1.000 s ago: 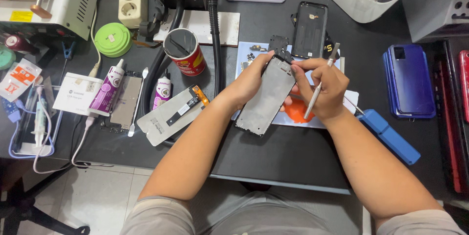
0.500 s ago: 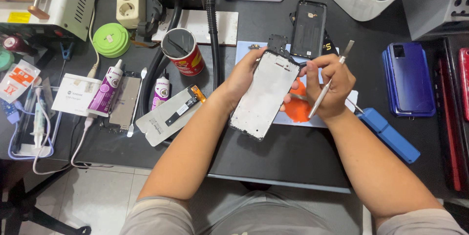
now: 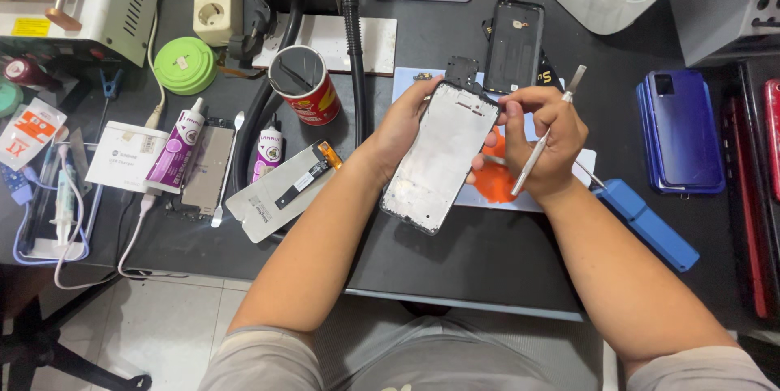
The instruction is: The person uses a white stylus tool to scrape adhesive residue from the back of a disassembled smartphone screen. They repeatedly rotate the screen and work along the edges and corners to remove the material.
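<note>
- Head view looks down on a phone frame (image 3: 441, 157), held tilted above the dark table (image 3: 487, 253) — between both hands.
- Left hand (image 3: 404, 125) grips the frame's left edge, fingers curled around its top corner.
- Right hand (image 3: 543, 141) is closed around a thin metal tool (image 3: 546, 134), its thumb touching the frame's upper right edge.
- Blue phone (image 3: 681, 131) lies well apart on the right — red can (image 3: 305, 85) stands on the left.

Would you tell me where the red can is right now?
In the head view, the red can stands upright left of centre, beside the black hose.
</note>
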